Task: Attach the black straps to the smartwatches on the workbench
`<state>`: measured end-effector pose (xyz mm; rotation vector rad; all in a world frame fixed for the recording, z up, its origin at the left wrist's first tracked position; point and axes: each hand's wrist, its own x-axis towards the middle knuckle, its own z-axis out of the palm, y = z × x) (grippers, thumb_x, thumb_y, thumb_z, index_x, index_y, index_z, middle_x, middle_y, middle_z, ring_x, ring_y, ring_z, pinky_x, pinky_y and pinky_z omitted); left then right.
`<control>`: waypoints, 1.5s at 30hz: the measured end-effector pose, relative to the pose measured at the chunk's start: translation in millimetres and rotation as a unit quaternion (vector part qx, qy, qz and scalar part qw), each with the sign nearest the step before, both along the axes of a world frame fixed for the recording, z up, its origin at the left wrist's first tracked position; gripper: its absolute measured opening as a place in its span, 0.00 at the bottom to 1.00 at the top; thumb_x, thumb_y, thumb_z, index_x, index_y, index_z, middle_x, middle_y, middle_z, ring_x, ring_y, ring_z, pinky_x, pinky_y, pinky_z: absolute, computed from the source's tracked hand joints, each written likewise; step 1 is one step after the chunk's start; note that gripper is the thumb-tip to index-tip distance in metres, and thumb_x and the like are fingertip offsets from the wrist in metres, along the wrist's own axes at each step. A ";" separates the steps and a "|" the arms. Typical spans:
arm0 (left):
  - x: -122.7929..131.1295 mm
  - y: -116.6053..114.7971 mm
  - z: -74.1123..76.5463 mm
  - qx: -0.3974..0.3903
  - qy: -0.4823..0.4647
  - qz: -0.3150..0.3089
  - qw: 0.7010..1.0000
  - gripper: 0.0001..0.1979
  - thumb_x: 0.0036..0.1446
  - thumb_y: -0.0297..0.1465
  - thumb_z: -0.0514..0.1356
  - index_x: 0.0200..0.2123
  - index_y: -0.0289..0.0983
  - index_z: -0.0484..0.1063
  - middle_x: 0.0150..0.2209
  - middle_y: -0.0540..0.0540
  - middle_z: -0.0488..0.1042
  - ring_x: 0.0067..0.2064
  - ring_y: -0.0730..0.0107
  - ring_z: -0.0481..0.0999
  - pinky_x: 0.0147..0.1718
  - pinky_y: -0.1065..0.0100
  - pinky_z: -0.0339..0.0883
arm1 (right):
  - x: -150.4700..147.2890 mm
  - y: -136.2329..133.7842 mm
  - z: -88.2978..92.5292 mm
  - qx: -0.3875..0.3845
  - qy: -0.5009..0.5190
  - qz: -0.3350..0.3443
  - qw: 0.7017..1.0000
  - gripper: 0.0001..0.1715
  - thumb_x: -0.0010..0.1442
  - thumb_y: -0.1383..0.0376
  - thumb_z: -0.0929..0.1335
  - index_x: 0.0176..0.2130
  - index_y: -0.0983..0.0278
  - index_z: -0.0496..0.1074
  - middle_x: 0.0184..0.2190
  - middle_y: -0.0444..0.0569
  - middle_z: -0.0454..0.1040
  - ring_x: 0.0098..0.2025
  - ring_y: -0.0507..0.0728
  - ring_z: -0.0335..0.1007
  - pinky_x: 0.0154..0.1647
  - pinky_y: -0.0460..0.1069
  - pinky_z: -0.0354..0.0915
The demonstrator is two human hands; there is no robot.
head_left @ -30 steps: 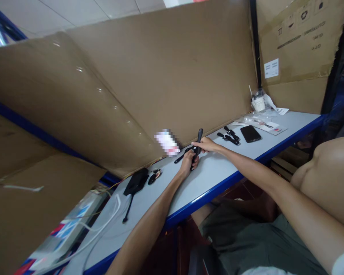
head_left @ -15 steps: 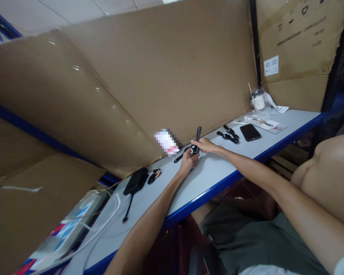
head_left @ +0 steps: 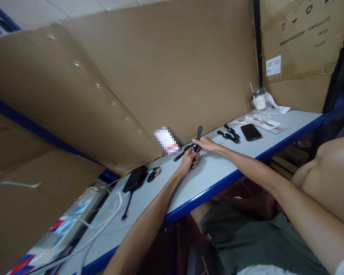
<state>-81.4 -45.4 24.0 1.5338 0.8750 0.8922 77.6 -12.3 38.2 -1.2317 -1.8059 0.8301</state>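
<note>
Fingers first. Left hand (head_left: 189, 160): fingers curled round the lower part of a slim black elongated piece (head_left: 199, 133) with a shiny middle. Right hand (head_left: 206, 144): fingers closed narrowly on the same piece, just above the left hand; exact finger contact too small to resolve. The piece stands steeply tilted above the table, nearer its back edge than its right end, upper end free.

Step in hand (judged): two-handed work at the middle of the piece, left hand steadying, right hand handling. Next move calls for a firm left grip and small, controlled right-finger adjustments, clear of neighbouring items.

Just behind the left hand, toward the back edge: a second slender black piece (head_left: 179, 156), partly hidden. Beyond it, a bright rectangular object (head_left: 166, 140), pixelated, content unreadable.

Right of the hands: two black strap-like pieces (head_left: 228, 136) side by side, then a black flat smartphone (head_left: 251, 132). Toward the back right corner, a white cup (head_left: 259, 102) in clear plastic.

Left, along the back edge: small dark oval items (head_left: 151, 175), then a black box with a short cable (head_left: 134, 178). Carrier: pale grey table (head_left: 212, 173), blue front edge.
</note>
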 end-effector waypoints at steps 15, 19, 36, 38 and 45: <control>-3.1 6.0 -9.2 0.046 0.016 0.016 0.999 0.24 0.58 0.52 0.65 0.39 0.40 0.62 0.22 0.60 0.57 0.16 0.82 0.51 0.13 0.78 0.41 | 1.8 -1.5 1.1 -0.020 0.011 0.026 0.999 0.37 0.77 0.52 0.59 0.19 0.62 0.62 0.12 0.41 0.61 0.17 0.49 0.57 0.23 0.45 0.54; -2.2 5.7 -10.4 0.048 0.020 0.029 0.998 0.23 0.59 0.52 0.64 0.39 0.40 0.61 0.22 0.60 0.57 0.16 0.82 0.51 0.14 0.78 0.41 | 2.0 -5.0 3.0 -0.014 0.015 0.025 0.999 0.37 0.77 0.52 0.59 0.19 0.63 0.62 0.12 0.41 0.61 0.17 0.48 0.57 0.24 0.44 0.54; -0.4 10.0 -9.7 0.076 0.023 0.085 0.993 0.25 0.61 0.46 0.63 0.55 0.41 0.63 0.20 0.61 0.59 0.16 0.80 0.50 0.16 0.77 0.39 | -2.2 12.9 -6.4 -0.086 0.087 0.042 0.992 0.39 0.76 0.43 0.55 0.27 0.66 0.68 0.15 0.43 0.68 0.14 0.48 0.58 0.15 0.43 0.55; -0.4 10.6 -9.7 0.080 0.026 0.087 0.993 0.23 0.61 0.45 0.63 0.54 0.41 0.64 0.20 0.60 0.59 0.15 0.80 0.50 0.15 0.77 0.40 | -2.6 12.9 -6.9 -0.078 0.076 0.039 0.993 0.37 0.74 0.42 0.58 0.28 0.66 0.69 0.15 0.42 0.68 0.14 0.48 0.58 0.15 0.43 0.55; -1.1 11.6 -9.5 0.078 0.024 0.095 0.992 0.19 0.61 0.45 0.64 0.47 0.42 0.63 0.20 0.60 0.59 0.15 0.82 0.51 0.15 0.78 0.40 | -0.7 8.9 -6.1 -0.104 0.094 0.071 0.988 0.24 0.74 0.50 0.64 0.34 0.65 0.69 0.19 0.41 0.70 0.16 0.48 0.62 0.15 0.42 0.55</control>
